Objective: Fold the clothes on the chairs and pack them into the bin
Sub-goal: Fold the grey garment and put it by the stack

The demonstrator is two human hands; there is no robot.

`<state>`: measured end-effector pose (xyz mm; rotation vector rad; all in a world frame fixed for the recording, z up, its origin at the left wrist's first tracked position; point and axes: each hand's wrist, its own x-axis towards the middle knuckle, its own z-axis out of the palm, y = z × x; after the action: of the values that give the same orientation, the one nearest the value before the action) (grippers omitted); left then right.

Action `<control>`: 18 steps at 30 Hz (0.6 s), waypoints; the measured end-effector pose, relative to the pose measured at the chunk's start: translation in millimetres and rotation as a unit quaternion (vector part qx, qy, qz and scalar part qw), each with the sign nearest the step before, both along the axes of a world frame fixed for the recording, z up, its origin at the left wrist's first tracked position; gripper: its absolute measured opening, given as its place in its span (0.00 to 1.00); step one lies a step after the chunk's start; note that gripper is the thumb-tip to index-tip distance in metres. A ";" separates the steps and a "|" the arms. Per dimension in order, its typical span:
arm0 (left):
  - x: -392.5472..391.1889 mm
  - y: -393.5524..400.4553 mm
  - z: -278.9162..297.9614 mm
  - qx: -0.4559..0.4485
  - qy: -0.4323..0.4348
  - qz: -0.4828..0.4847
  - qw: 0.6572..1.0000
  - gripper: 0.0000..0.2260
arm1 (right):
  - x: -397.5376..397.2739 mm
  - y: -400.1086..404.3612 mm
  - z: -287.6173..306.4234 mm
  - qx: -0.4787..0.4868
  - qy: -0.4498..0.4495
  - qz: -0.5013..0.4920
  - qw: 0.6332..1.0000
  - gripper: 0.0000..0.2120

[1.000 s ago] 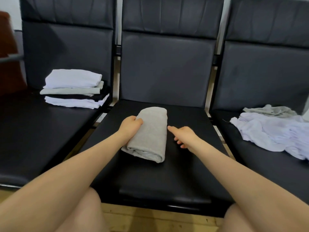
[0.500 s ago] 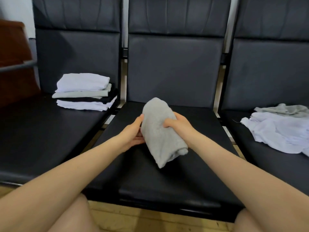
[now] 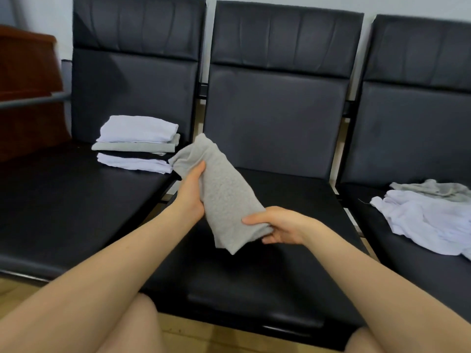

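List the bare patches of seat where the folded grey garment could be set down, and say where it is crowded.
Free: the middle seat; the left seat in front of the folded stack. Crowded: the right seat, under loose clothes.

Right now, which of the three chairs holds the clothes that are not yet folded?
The right-hand chair: a crumpled white and grey heap lies on its seat. The left chair bears a neat folded stack; the middle chair bears none.

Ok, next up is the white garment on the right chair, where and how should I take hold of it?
Judging by its pose, grip the white garment at its near left edge, reaching from the middle chair side. It lies crumpled and spread, with a grey garment against its far edge, so that edge is freest.
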<state>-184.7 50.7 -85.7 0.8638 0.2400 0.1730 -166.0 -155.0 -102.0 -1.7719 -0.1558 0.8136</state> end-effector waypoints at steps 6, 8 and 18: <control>11.5 66.2 -3.8 0.058 0.037 0.204 0.977 0.21 | 13.0 57.4 -4.5 0.181 0.013 -0.144 0.973 0.18; 17.4 89.8 -7.4 0.014 0.066 0.226 0.972 0.25 | 19.6 86.3 -2.6 0.198 0.005 -0.173 0.965 0.14; -3.2 251.4 -9.6 0.420 0.086 0.240 0.871 0.26 | 53.3 267.1 -11.9 0.122 -0.111 -0.184 0.969 0.11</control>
<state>-187.9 302.2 -95.3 1.6845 0.5703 0.7049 -112.7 112.1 -113.9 -1.5897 -0.0673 0.3129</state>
